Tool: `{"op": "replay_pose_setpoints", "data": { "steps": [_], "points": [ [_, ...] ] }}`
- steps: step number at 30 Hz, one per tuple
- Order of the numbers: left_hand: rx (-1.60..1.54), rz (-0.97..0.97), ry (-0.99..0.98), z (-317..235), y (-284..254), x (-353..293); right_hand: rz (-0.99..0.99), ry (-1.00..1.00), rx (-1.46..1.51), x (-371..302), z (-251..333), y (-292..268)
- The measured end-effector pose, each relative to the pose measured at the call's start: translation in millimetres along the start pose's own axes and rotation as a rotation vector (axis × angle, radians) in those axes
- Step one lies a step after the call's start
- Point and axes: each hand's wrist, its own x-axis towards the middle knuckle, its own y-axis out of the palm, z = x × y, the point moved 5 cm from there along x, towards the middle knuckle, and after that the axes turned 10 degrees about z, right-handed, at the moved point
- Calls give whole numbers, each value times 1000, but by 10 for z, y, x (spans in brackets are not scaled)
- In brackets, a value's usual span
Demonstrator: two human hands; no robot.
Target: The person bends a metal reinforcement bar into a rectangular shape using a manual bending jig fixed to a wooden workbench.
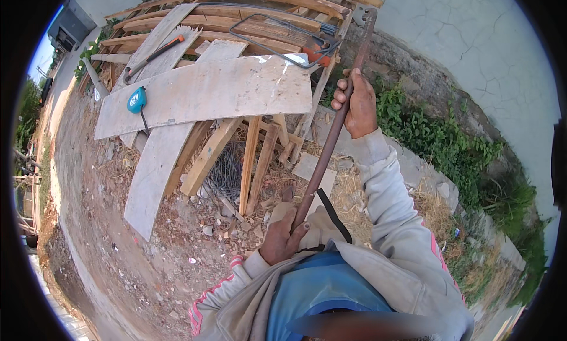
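A long rusty metal bar (329, 145) with a short hooked, notched end slants up in front of me, away to the right. My right hand (361, 104) is wrapped round its upper part. Close to my body, my left hand (283, 236) grips the lower end. Beyond the bar's left side lies a pale board (207, 93) across other boards. A teal tape measure (136, 100) rests on it near its left end. Behind that is a hammer (153, 59) with a black and orange handle.
Long timbers (254, 31) are stacked at the far side, with a bent metal rod (266, 20) on top. Tangled wire (227, 171) lies under the boards. Rubble covers the ground (171, 270). Green plants (422, 128) grow along the cracked wall (472, 51) at right.
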Motion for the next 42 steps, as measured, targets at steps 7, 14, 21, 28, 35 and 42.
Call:
{"op": "replay_pose_setpoints", "data": {
  "steps": [7, 14, 21, 28, 35, 42],
  "points": [
    [-507, -82, -66, -12, 682, -704, 24, 203, -50, -491, -617, 16],
    [-976, 9, -13, -75, 943, -750, 59, 237, -213, -515, -651, 13],
    [-1228, 33, 15, -166, 1056, -721, 72, 204, -306, -533, -684, 10],
    [-1172, 52, -5, -182, 852, -808, 30, 218, -235, -507, -713, 85],
    [-724, -99, -112, -218, 25, -1241, -36, 183, -17, -430, -934, 427],
    [207, -167, -58, -344, -135, -1377, -42, 182, 111, -400, -974, 472]
  ]
}}
